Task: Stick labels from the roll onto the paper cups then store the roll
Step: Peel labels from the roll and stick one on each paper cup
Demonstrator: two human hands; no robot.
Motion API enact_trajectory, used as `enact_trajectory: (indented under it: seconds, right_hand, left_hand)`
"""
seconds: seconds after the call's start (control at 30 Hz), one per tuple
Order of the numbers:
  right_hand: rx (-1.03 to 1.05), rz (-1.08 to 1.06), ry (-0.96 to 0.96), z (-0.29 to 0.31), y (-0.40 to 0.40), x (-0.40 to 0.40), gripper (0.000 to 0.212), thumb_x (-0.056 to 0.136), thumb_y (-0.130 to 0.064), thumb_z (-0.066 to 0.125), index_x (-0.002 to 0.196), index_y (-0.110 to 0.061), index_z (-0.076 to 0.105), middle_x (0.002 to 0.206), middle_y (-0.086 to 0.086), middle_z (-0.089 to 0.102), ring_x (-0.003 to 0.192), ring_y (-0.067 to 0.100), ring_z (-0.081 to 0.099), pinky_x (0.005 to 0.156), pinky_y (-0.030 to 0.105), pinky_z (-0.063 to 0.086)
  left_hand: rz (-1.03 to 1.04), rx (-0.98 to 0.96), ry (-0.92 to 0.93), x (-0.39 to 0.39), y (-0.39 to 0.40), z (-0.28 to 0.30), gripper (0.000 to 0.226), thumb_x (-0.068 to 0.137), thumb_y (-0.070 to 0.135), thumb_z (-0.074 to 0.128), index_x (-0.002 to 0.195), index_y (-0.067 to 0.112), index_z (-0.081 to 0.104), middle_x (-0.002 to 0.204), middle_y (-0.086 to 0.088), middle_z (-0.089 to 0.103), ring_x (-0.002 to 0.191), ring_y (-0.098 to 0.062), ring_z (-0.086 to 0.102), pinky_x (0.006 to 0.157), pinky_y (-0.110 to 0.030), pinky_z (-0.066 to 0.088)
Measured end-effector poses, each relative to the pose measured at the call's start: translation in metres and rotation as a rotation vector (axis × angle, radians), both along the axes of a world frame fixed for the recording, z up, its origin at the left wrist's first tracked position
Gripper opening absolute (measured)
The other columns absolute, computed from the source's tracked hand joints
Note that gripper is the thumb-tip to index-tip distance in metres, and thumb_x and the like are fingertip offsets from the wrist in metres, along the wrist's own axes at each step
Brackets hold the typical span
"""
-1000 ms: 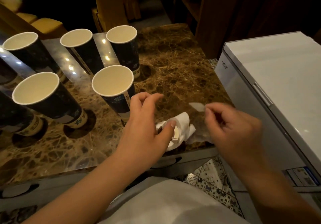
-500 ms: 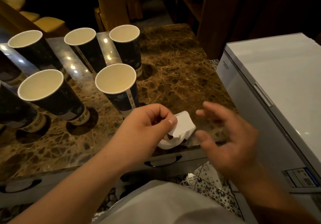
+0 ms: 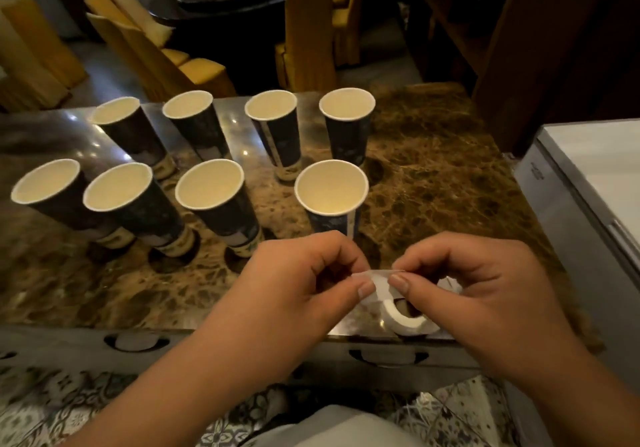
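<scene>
head view: i had both hands low over the near edge of the marble desk [image 3: 433, 169]. my left hand [image 3: 304, 283] pinched one end of a white label strip [image 3: 375, 278] between thumb and curled fingers, and my right hand [image 3: 485, 290] pinched the other end the same way, so neither hand was wide. the strip ran roughly left to right between the two thumbs, its long axis about level and across my view. the label roll [image 3: 405, 318] sat just under my right hand by the desk's front edge, its open core turned up and towards me; i could not tell whether it rested on the desk or hung from the strip.

eight dark paper cups [image 3: 214, 200] stood upright, mouths up, in two rows of four beyond my hands; the nearest cup [image 3: 330, 197] was just past my left knuckles. whether any carried a label, i could not tell in this light.

my worries from here: the strip could fold and stick to itself or to my fingertips if i let it slacken; a sharp tug might drag the roll off the edge, being so near it; and a careless reach could tip the nearest cup, tall and light as it looked.
</scene>
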State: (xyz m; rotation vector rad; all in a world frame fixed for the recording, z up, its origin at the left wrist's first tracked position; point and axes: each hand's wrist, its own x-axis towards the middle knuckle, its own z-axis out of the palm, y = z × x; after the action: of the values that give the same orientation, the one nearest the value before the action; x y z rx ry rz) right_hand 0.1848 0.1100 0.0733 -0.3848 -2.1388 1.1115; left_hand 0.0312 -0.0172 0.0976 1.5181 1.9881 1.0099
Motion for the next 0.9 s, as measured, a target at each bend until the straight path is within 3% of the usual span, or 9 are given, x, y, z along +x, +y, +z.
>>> enact_trajectory:
  seconds: [0.13, 0.27, 0.43, 0.53, 0.63, 0.67, 0.73, 0.9]
  right_hand:
    - [0.065, -0.055, 0.030, 0.009, -0.015, -0.026, 0.009, 0.078, -0.034, 0.067, 0.077, -0.027, 0.073, 0.068, -0.017, 0.067, 0.059, 0.002, 0.064, 0.053, 0.012, 0.047]
    - [0.008, -0.144, 0.089, 0.017, -0.025, -0.051, 0.005, 0.076, -0.035, 0.069, 0.079, -0.031, 0.071, 0.076, -0.016, 0.070, 0.066, 0.006, 0.066, 0.054, 0.014, 0.050]
    - [-0.134, -0.192, 0.092, 0.030, -0.031, -0.079, 0.010, 0.075, -0.038, 0.077, 0.078, -0.030, 0.072, 0.080, -0.016, 0.072, 0.078, 0.008, 0.068, 0.059, 0.014, 0.054]
    - [-0.130, -0.201, 0.071, 0.036, -0.036, -0.091, 0.009, 0.075, -0.023, 0.073, 0.074, -0.031, 0.071, 0.078, -0.016, 0.071, 0.077, 0.007, 0.067, 0.060, 0.016, 0.055]
    - [-0.115, -0.227, 0.066, 0.041, -0.044, -0.099, 0.007, 0.073, -0.024, 0.073, 0.073, -0.030, 0.072, 0.076, -0.014, 0.072, 0.075, 0.009, 0.067, 0.059, 0.016, 0.054]
    - [-0.121, -0.232, 0.069, 0.042, -0.047, -0.100, 0.002, 0.072, -0.029, 0.072, 0.074, -0.029, 0.073, 0.075, -0.014, 0.072, 0.073, 0.008, 0.067, 0.058, 0.015, 0.053]
    - [-0.109, -0.250, 0.073, 0.044, -0.050, -0.100, 0.014, 0.068, -0.037, 0.068, 0.080, -0.030, 0.073, 0.075, -0.015, 0.072, 0.073, 0.007, 0.068, 0.057, 0.013, 0.052]
    - [-0.106, -0.319, 0.050, 0.043, -0.051, -0.096, 0.016, 0.065, -0.035, 0.067, 0.080, -0.033, 0.072, 0.073, -0.018, 0.072, 0.070, 0.003, 0.068, 0.057, 0.013, 0.053]
  left_hand:
    - [0.120, 0.064, -0.064, -0.021, -0.018, 0.006, 0.009, 0.080, 0.026, 0.073, 0.085, 0.033, 0.072, 0.073, 0.014, 0.070, 0.065, -0.005, 0.064, 0.057, -0.013, 0.048]
    - [0.188, 0.113, -0.118, -0.048, -0.030, 0.021, 0.024, 0.078, 0.030, 0.069, 0.102, 0.032, 0.067, 0.075, 0.008, 0.069, 0.065, -0.008, 0.066, 0.062, -0.024, 0.057]
    - [0.197, 0.129, 0.116, -0.109, -0.011, 0.065, 0.045, 0.079, 0.041, 0.063, 0.122, 0.028, 0.058, 0.091, 0.014, 0.067, 0.087, -0.003, 0.065, 0.077, -0.020, 0.056]
    - [0.129, 0.032, 0.327, -0.154, 0.036, 0.076, 0.053, 0.085, 0.041, 0.064, 0.133, 0.021, 0.050, 0.120, 0.005, 0.063, 0.103, -0.008, 0.061, 0.084, -0.021, 0.052]
    - [0.104, -0.119, 0.487, -0.200, 0.096, 0.062, 0.064, 0.086, 0.041, 0.068, 0.139, 0.017, 0.044, 0.138, -0.005, 0.054, 0.121, -0.022, 0.055, 0.093, -0.030, 0.048]
    - [0.103, -0.173, 0.528, -0.212, 0.113, 0.053, 0.068, 0.085, 0.043, 0.069, 0.141, 0.015, 0.042, 0.141, -0.008, 0.051, 0.123, -0.025, 0.053, 0.095, -0.033, 0.047]
    - [0.110, -0.281, 0.592, -0.231, 0.141, 0.031, 0.076, 0.081, 0.046, 0.072, 0.142, 0.015, 0.038, 0.142, -0.012, 0.048, 0.124, -0.030, 0.051, 0.094, -0.037, 0.047]
    - [0.098, -0.439, 0.598, -0.246, 0.177, -0.007, 0.092, 0.072, 0.054, 0.077, 0.142, 0.016, 0.031, 0.140, -0.016, 0.046, 0.121, -0.036, 0.052, 0.092, -0.044, 0.052]
